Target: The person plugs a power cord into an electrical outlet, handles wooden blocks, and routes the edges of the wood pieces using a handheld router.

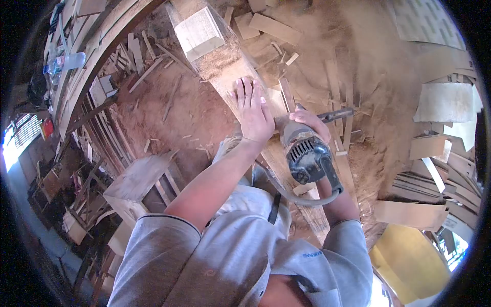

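My left hand lies flat with fingers stretched over a long wooden beam, touching a pale wood piece or right beside it. To its right, my right hand is wrapped round the front of a corded power tool that looks like an angle grinder. Vent slots show on its dark body, a side handle sticks out to the right, and a grey cord loops back toward my lap. The tool's working end is hidden beneath its body and my right hand.
A light wood block rests on the beam's far end. Offcuts and sawdust cover the ground, with dust hanging at the right. A wooden box-like piece stands at left; boards and a yellow sheet lie at right.
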The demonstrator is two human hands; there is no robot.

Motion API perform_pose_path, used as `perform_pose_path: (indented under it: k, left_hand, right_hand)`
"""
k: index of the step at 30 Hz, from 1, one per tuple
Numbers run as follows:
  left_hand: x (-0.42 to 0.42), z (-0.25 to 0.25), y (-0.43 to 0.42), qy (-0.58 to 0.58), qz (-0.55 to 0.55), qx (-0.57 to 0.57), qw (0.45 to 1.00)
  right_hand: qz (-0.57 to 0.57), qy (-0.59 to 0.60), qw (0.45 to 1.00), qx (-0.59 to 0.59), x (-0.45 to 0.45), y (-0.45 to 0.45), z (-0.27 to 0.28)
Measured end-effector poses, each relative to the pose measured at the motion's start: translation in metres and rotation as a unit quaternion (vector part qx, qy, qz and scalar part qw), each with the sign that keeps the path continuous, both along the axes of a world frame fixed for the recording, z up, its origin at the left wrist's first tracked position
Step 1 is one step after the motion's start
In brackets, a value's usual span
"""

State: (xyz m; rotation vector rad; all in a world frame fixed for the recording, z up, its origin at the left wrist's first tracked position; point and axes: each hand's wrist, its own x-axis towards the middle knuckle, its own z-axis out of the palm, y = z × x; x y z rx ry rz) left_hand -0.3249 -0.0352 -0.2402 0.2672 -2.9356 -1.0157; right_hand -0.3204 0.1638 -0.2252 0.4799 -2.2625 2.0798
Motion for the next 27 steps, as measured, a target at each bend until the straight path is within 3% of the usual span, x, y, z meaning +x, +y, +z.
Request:
perform_pose_path:
  k: [6,15,23,27]
  left_hand:
    - [-0.003,0.002,0.0,-0.034,-0.012,-0.019,0.999]
    - [-0.005,0.0,-0.004,-0.009,-0.021,-0.005,1.0]
    - [-0.002,0.004,-0.004,0.022,-0.02,0.002,1.0]
    - [-0.004,0.003,-0.001,0.017,-0.019,0.004,1.0]
  right_hand:
    - [-0.007,0.034,0.999,0.026,-0.024,-0.013,0.007]
    - [0.016,-0.015,1.0,0.007,-0.052,-0.026,-0.034]
    - [-0.059,-0.051,0.997,-0.007,-0.087,-0.068,-0.042]
    - [-0.027,-0.039,0.999,-0.011,-0.106,-0.068,-0.081]
